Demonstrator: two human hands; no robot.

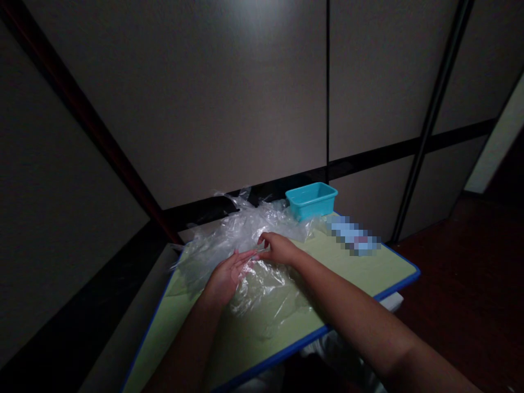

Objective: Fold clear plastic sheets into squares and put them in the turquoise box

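Note:
Crumpled clear plastic bags (241, 232) spread in a heap over the far left of the yellow-green tabletop. Another clear plastic bag (266, 289) lies loose and wrinkled in front of the heap, under my hands. With fingers stretched out, my left hand (225, 277) rests against this nearer plastic. My right hand (278, 249) bends its thumb and fingers together on a fold of the bag, close to the left fingertips. Exactly where the fingertips meet the film is hard to make out.
A turquoise plastic basket (311, 203) stands at the table's back edge, right of the heap. Beside it lies a pixelated pale blue item (355, 236). The table (360, 273) has a blue rim. Behind it rises a panelled cabinet front (245, 109); dark reddish floor lies at right.

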